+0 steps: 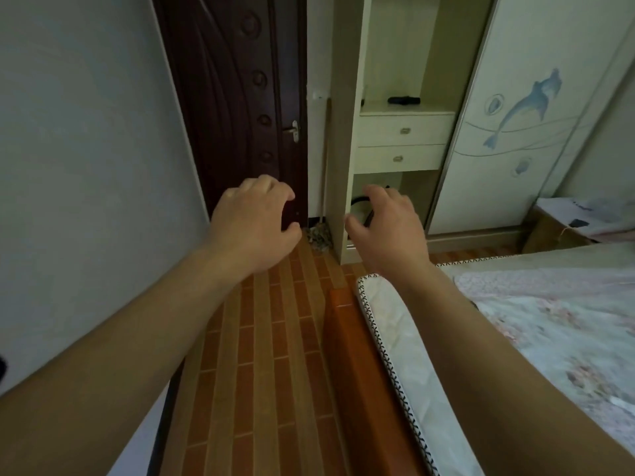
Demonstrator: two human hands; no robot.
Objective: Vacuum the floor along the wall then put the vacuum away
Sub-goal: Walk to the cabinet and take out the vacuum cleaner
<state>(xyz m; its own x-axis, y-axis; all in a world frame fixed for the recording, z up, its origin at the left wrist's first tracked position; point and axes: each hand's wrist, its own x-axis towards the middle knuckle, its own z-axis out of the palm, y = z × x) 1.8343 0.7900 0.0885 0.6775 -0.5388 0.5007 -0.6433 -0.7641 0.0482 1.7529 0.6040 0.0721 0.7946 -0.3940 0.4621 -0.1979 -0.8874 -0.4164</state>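
Note:
Both my arms reach forward over a strip of brown brick-pattern floor (261, 355) between the grey wall (86, 166) on the left and the bed on the right. My left hand (254, 218) hovers in front of the dark door with fingers loosely curled, holding nothing. My right hand (385, 225) hangs before the open bottom compartment of the cream wardrobe (343, 187), fingers loosely curled and empty. Behind that hand, a white object with a dark curved hose or handle (359, 204) sits in the compartment, mostly hidden; it may be the vacuum.
A dark wooden door (237, 108) with a metal handle stands shut ahead. A broom or mop (319, 235) leans in the corner between door and wardrobe. The bed's mattress (405, 338) and orange frame (354, 355) narrow the floor on the right. A dolphin-printed sliding door (508, 132) covers the wardrobe's right side.

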